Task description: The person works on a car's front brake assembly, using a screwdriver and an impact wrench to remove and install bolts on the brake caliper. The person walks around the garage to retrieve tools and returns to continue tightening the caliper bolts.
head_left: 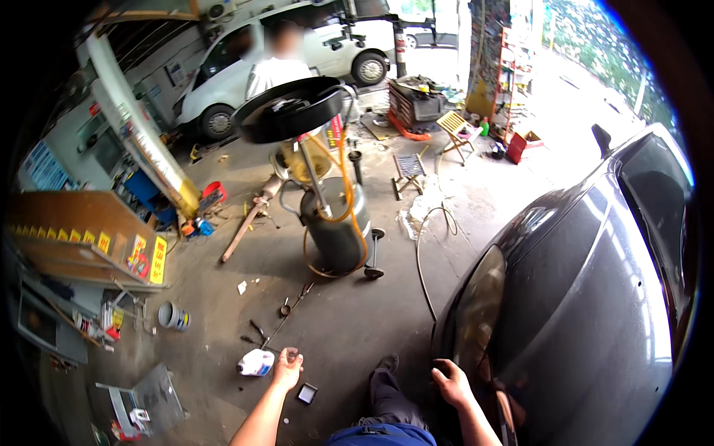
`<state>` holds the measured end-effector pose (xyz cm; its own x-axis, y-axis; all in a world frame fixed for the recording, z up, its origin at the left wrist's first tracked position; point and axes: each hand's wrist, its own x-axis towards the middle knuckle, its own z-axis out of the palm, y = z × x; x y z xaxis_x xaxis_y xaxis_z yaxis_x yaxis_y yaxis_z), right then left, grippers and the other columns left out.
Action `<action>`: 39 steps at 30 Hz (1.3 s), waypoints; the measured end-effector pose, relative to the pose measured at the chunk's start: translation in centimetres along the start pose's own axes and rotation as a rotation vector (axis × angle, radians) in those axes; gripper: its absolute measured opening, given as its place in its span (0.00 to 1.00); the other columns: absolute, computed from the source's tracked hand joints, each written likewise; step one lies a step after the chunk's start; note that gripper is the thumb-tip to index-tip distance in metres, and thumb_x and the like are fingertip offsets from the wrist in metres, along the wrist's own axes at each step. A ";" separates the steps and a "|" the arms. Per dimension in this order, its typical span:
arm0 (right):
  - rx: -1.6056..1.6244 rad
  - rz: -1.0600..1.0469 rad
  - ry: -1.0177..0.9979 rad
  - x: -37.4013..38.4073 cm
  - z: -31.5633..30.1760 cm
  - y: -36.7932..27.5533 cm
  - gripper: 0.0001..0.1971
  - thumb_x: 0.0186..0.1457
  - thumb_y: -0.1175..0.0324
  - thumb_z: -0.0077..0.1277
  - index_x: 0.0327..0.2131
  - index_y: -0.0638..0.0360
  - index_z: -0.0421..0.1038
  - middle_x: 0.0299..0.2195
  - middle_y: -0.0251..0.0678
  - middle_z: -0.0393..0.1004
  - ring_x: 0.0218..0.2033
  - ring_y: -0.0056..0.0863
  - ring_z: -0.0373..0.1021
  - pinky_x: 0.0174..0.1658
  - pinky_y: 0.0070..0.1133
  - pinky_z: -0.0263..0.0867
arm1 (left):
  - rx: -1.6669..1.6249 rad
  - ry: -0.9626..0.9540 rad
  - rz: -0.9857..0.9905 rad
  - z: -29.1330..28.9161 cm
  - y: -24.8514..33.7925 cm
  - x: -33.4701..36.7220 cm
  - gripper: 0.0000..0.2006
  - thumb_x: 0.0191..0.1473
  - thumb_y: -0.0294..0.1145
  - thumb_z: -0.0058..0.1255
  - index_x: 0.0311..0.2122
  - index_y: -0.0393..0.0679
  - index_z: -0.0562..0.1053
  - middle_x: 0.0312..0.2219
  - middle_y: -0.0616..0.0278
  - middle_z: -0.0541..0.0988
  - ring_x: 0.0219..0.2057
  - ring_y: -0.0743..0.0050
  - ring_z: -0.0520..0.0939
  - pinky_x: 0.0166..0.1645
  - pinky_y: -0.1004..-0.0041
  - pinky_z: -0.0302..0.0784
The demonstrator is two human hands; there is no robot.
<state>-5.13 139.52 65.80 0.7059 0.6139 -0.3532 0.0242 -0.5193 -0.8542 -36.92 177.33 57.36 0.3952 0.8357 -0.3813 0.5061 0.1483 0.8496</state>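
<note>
My left hand [288,368] is held out in front of me with its fingers curled. A small dark patch shows between the fingers, too small to name. Just left of it, a white plastic jug [256,363] with a coloured label lies on the floor. My right hand [454,385] is beside the front of a dark grey car [573,297], close to its headlight [480,305]. Its fingers are bent, with a dark bit at their tips; whether it touches the car I cannot tell. A small dark square tray [307,393] rests on the floor between my arms.
Ahead stands a wheeled oil drainer [336,230] with a wide black pan [288,110] and orange hose. Long-handled tools [286,316], a grey bucket [174,317] and a rusty exhaust pipe [253,215] are on the floor. A person [282,67] stands before a white van [320,33].
</note>
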 end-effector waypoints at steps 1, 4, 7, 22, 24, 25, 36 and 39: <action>-0.039 -0.012 0.021 2.7 -0.4 -1.2 0.23 0.63 0.59 0.56 0.55 0.63 0.72 0.45 0.49 0.81 0.44 0.32 0.80 0.50 0.27 0.73 | 0.069 -0.011 -0.048 0.6 0.4 2.3 0.13 0.63 0.32 0.58 0.49 0.41 0.70 0.32 0.64 0.78 0.24 0.78 0.79 0.29 0.75 0.78; 0.049 0.047 0.001 10.0 -1.7 -5.8 0.23 0.63 0.58 0.56 0.56 0.62 0.72 0.44 0.48 0.82 0.43 0.33 0.80 0.50 0.29 0.74 | -0.136 -0.092 -0.222 2.3 3.0 6.9 0.12 0.63 0.31 0.58 0.47 0.50 0.68 0.31 0.66 0.76 0.18 0.76 0.77 0.20 0.73 0.71; 0.053 0.067 -0.020 17.3 -3.7 -9.2 0.22 0.65 0.60 0.55 0.57 0.60 0.71 0.41 0.42 0.82 0.38 0.28 0.80 0.46 0.26 0.74 | -0.127 -0.113 -0.260 3.8 5.6 13.5 0.10 0.64 0.33 0.56 0.46 0.52 0.67 0.29 0.66 0.77 0.18 0.74 0.80 0.18 0.73 0.73; 0.422 0.192 0.289 45.3 -15.7 -14.7 0.22 0.66 0.63 0.55 0.59 0.61 0.69 0.39 0.42 0.82 0.36 0.27 0.80 0.41 0.24 0.75 | 0.022 -0.652 -0.029 38.7 38.0 45.2 0.15 0.65 0.39 0.55 0.52 0.45 0.69 0.34 0.63 0.79 0.26 0.77 0.82 0.26 0.75 0.75; 0.452 0.213 0.332 49.0 -18.3 -15.1 0.22 0.66 0.64 0.55 0.59 0.61 0.68 0.39 0.42 0.81 0.36 0.26 0.80 0.40 0.23 0.75 | 0.014 -0.712 -0.064 43.1 41.6 47.9 0.17 0.65 0.38 0.56 0.54 0.46 0.68 0.35 0.62 0.79 0.26 0.75 0.82 0.28 0.74 0.76; 0.498 0.220 0.366 50.9 -19.6 -14.5 0.22 0.66 0.65 0.55 0.59 0.61 0.68 0.39 0.42 0.81 0.36 0.25 0.80 0.40 0.23 0.75 | 0.009 -0.735 -0.071 45.2 43.2 49.4 0.16 0.65 0.38 0.56 0.54 0.47 0.68 0.35 0.62 0.79 0.26 0.74 0.82 0.28 0.74 0.76; 0.676 0.289 0.577 74.8 -42.5 -6.9 0.21 0.66 0.67 0.54 0.59 0.64 0.68 0.40 0.44 0.82 0.35 0.26 0.80 0.40 0.23 0.75 | 0.076 -0.773 -0.031 73.7 65.2 69.6 0.16 0.68 0.39 0.49 0.56 0.47 0.66 0.39 0.56 0.80 0.30 0.63 0.86 0.30 0.67 0.82; 0.612 0.265 0.600 81.2 -51.5 -8.3 0.21 0.66 0.67 0.54 0.59 0.64 0.68 0.40 0.44 0.81 0.36 0.26 0.79 0.41 0.23 0.75 | 0.109 -0.765 -0.037 81.0 71.4 73.9 0.15 0.68 0.39 0.48 0.55 0.48 0.66 0.39 0.57 0.80 0.30 0.64 0.86 0.30 0.68 0.82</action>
<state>88.47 163.04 63.90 0.8899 0.0159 -0.4558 -0.4529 -0.0867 -0.8873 90.55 206.85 60.35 0.7760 0.2274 -0.5883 0.5864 0.0831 0.8057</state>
